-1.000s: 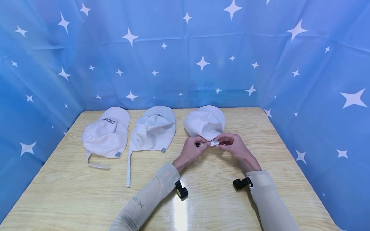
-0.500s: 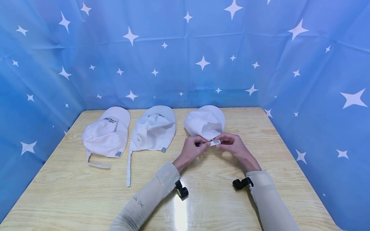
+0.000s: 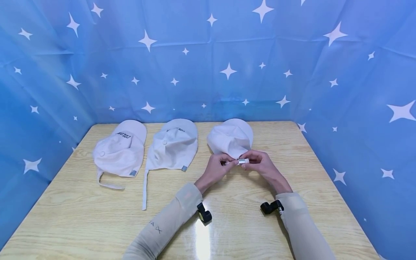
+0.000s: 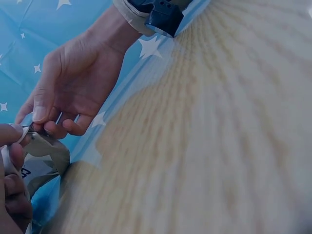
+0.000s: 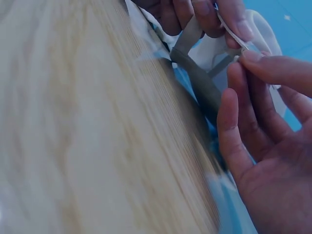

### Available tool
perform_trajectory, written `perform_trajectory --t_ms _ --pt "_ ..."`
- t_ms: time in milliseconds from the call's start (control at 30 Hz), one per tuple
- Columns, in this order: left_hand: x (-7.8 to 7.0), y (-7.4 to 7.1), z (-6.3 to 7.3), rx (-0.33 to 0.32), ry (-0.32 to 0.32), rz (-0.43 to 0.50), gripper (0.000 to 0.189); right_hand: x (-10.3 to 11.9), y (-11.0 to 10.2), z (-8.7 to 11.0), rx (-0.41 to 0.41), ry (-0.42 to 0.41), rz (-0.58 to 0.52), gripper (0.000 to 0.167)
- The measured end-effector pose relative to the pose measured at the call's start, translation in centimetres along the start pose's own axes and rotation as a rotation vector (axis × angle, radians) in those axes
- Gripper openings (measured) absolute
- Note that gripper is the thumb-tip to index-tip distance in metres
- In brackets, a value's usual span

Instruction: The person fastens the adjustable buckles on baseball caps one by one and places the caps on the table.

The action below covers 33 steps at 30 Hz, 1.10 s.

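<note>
Both hands meet at the back of the rightmost white cap in the head view. My left hand pinches the cap's strap between thumb and fingers. Beside it, my right hand pinches the strap end, where a small shiny metal piece shows. In the right wrist view, the right thumb and index finger meet at the thin strap edge, facing the left fingers. The left wrist view has the right hand holding the strap close to a small dark metal part, with the left fingers alongside.
Two more white caps lie to the left on the wooden table: a far-left cap with a curled strap and a middle cap whose strap extends straight toward the front. A blue star-patterned curtain surrounds the table.
The strap end between the hands has shifted slightly right and its metal piece has tilted to catch the light. The right hand has shifted a little; the left hand and caps stay nearly put.
</note>
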State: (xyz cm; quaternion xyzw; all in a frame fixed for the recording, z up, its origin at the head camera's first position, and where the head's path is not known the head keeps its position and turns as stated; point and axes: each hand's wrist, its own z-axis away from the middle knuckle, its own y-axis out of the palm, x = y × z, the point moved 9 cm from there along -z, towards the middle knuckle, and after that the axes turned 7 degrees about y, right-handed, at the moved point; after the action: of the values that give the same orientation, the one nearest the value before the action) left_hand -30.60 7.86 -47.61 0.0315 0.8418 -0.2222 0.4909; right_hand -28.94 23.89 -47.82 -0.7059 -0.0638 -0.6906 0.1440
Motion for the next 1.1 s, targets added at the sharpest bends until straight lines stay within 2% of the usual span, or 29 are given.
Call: perform_trajectory --t_ms 300,567,800,1100 --pt "-0.04 -0.14 0.08 -0.002 -0.012 0.041 0.012 -0.04 -0.18 0.08 -0.051 0.041 0.023 0.026" --pt "0.15 0.08 0.12 0.008 -0.017 0.092 0.015 0.03 -0.18 0.15 -0.027 0.015 -0.016 0.026" --pt "0.24 0.29 0.16 0.012 -0.015 0.077 0.014 0.05 -0.01 0.14 -0.029 0.031 -0.006 0.029" --pt "0.34 -0.19 0.24 -0.015 -0.016 0.055 0.011 0.34 -0.36 0.34 -0.047 0.016 0.006 0.029"
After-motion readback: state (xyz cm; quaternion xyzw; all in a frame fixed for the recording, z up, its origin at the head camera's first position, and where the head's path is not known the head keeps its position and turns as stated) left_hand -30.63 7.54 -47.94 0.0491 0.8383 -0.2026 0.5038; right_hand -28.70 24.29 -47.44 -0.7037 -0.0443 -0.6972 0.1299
